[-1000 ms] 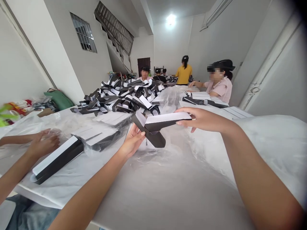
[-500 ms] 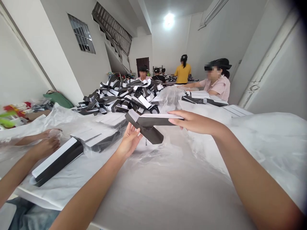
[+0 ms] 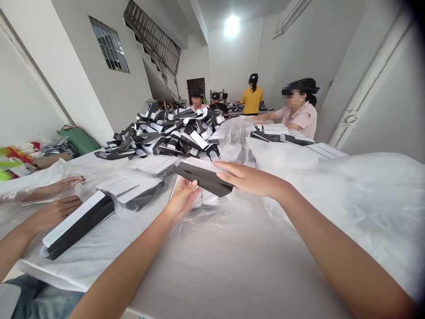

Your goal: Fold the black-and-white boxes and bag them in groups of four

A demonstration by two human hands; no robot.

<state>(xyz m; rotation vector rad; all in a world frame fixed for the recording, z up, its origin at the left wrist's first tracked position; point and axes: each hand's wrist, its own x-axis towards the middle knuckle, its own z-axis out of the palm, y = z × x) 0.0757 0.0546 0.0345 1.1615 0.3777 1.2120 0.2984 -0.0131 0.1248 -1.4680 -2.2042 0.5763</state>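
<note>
- My right hand (image 3: pixel 250 178) pinches the far end of a folded black-and-white card sleeve (image 3: pixel 202 178), with my fingers (image 3: pixel 226 173) lying across its upper face.
- My left hand (image 3: pixel 182 199) is open around the near end, its fingertips (image 3: pixel 194 188) pressed against the sleeve's edge, so both hands have a narrow hold on it.
- The sleeve is off the surface, tilted, between my hands, just above the middle of the frame.
- Under my hands lies a clear plastic sheet (image 3: pixel 212 212), spread over a white table (image 3: pixel 232 266).
- To the left, a co-worker's hands (image 3: pixel 55 215) rest on the table near a long black-and-white box (image 3: pixel 78 223).
- Just beyond my left hand lie flat white cards (image 3: pixel 131 188) on dark pieces.
- Ahead, a large heap of black-and-white folded pieces (image 3: pixel 162 133) fills the upper middle of the frame.
- Right of the heap stands a crumpled plastic bag (image 3: pixel 234 137), and past it a person in a pink top (image 3: pixel 299 113) reaches across the table.
- At the far end, a person in a yellow shirt (image 3: pixel 252 99) stands.
</note>
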